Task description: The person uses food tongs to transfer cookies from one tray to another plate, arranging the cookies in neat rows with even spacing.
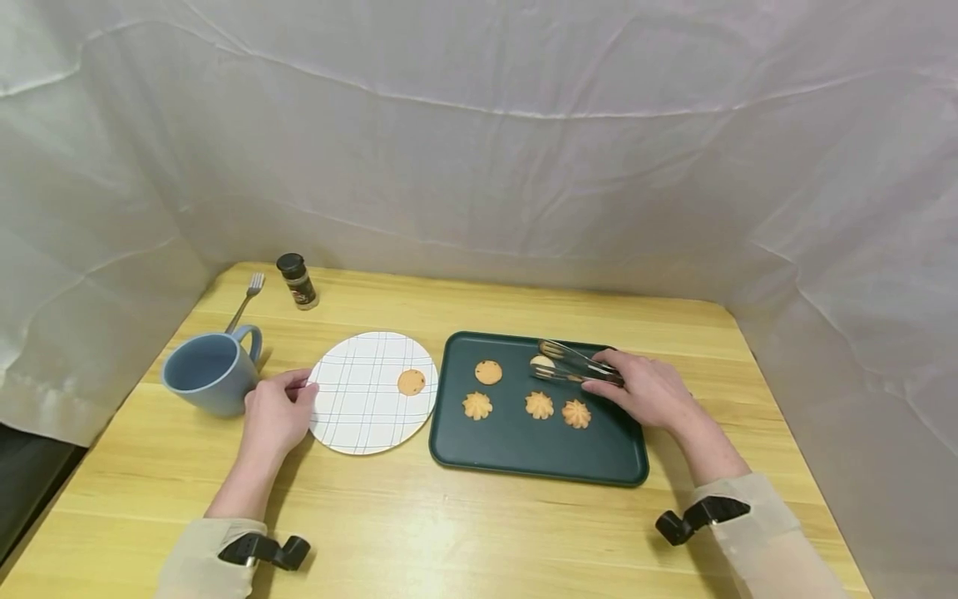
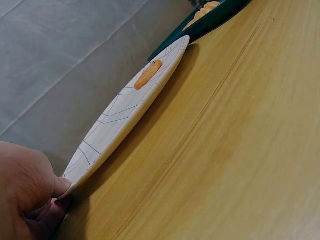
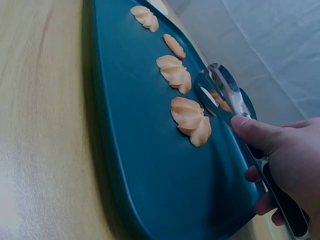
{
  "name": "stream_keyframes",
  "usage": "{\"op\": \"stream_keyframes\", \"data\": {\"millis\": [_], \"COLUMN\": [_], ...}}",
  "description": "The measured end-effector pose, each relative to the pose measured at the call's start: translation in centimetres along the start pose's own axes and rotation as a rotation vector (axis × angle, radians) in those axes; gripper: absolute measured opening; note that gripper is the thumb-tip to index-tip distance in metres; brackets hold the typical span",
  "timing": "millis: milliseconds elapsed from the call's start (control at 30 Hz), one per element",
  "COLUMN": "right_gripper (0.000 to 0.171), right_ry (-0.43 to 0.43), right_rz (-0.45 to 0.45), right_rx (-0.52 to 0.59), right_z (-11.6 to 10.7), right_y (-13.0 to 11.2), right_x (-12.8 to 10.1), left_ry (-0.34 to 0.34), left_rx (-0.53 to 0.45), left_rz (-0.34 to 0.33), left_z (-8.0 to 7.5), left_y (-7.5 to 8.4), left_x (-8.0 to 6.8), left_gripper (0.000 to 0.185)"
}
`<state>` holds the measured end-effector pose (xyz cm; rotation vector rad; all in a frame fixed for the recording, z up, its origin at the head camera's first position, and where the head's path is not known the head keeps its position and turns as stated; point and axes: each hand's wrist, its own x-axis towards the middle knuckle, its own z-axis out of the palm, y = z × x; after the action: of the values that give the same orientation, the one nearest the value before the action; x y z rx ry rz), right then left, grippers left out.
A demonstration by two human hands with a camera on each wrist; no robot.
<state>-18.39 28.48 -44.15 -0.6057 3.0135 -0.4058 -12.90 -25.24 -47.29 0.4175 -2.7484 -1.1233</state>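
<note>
Nearest edge of the table [image 1: 464, 541]: pale wood, lengthwise grain, both forearms in beige sleeves resting on it. Left hand [image 1: 275, 413] pinches the left rim of the round white plate [image 1: 359, 416], thin blue grid lines, glazed; one flat round cookie [image 1: 411, 382] lies near its right edge. Right hand [image 1: 649, 389] has fingers curled round the handles of shiny metal tongs [image 1: 572, 364], tips slightly parted over the far right part of the dark green tray [image 1: 524, 453], a smooth rounded rectangle just right of the plate. Three ridged swirl cookies [image 1: 539, 405] in a row, flatter ones behind. Matte blue mug [image 1: 209, 372] at the left edge. Far left corner: steel fork [image 1: 248, 300], black-capped spice jar [image 1: 298, 281]. Creased white sheeting [image 1: 524, 133] walls the table.
</note>
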Motion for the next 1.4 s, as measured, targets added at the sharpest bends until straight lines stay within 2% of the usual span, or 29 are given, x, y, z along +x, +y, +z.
{"op": "stream_keyframes", "data": {"millis": [433, 800, 1400], "right_gripper": [0.051, 0.056, 0.051], "right_ry": [0.004, -0.002, -0.005], "right_rz": [0.007, 0.053, 0.047], "right_rx": [0.029, 0.053, 0.069], "right_z": [-0.05, 0.07, -0.13], "right_y": [0.20, 0.44, 0.24], "right_x": [0.02, -0.14, -0.36], "left_ry": [-0.003, -0.002, -0.005], "left_rx": [-0.001, 0.000, 0.007], "left_rz": [-0.007, -0.001, -0.010], "left_z": [0.03, 0.01, 0.01], "left_y": [-0.03, 0.09, 0.04], "left_x": [0.04, -0.03, 0.04], "left_gripper": [0.035, 0.035, 0.035]}}
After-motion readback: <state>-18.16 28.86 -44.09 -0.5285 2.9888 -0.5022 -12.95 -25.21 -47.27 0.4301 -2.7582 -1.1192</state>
